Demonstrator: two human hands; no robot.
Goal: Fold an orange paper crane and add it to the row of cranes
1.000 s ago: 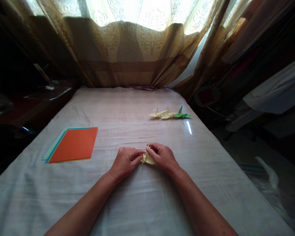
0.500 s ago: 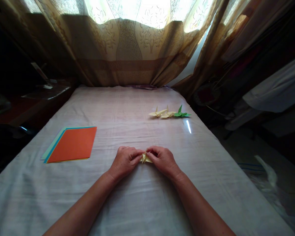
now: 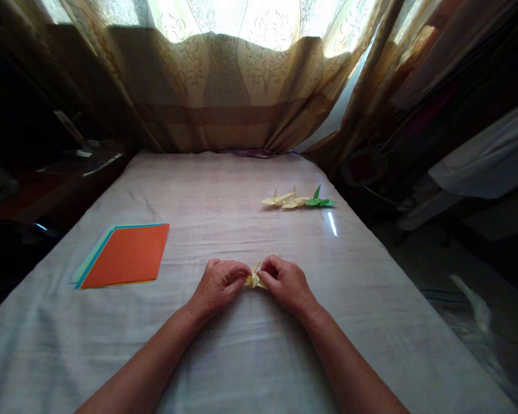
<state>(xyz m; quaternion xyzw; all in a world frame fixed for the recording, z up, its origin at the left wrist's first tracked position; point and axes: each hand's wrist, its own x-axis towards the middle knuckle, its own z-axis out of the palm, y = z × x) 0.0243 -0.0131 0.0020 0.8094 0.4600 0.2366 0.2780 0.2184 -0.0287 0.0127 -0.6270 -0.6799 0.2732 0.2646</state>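
Note:
A small pale yellow folded paper figure [image 3: 254, 280] rests low over the cloth-covered table [image 3: 224, 195], pinched from both sides. My left hand [image 3: 218, 284] grips its left part and my right hand [image 3: 285, 282] grips its right part, fingertips almost meeting over it. Most of the paper is hidden by my fingers; only a pointed tip and a bit of the body show between them.
A stack of coloured square sheets, orange on top [image 3: 123, 255], lies to the left. Two yellow folded birds [image 3: 285, 200] and a green one [image 3: 320, 200] sit at the far right. Curtains [image 3: 224, 86] hang behind the table; dark furniture flanks both sides.
My hands have drawn closer together over the yellow paper, hiding more of it. The paper's visible flap at the right has disappeared under my right hand.

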